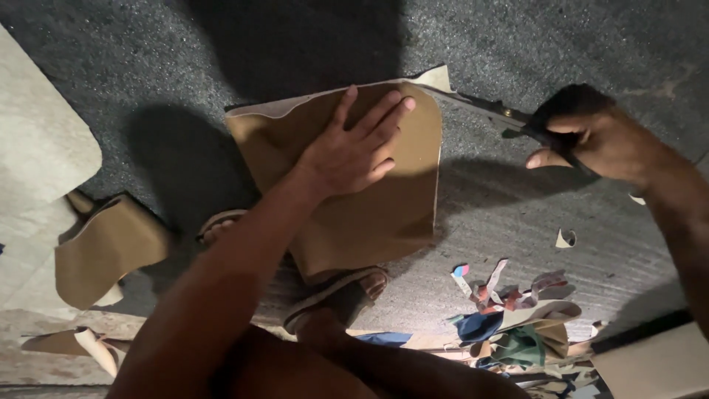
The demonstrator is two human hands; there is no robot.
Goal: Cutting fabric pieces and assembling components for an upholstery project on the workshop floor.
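A tan leather sheet [369, 207] lies on the dark floor [517, 44], pinned flat by the left hand [354, 151] with its fingers spread. The right hand [598, 140] grips black-handled scissors [509, 114], blades at the sheet's upper right corner. Keeping firm pressure close to the cut line should steady it. The blade tips are dim, perhaps already biting. Scraps [509, 310] lie nearby.
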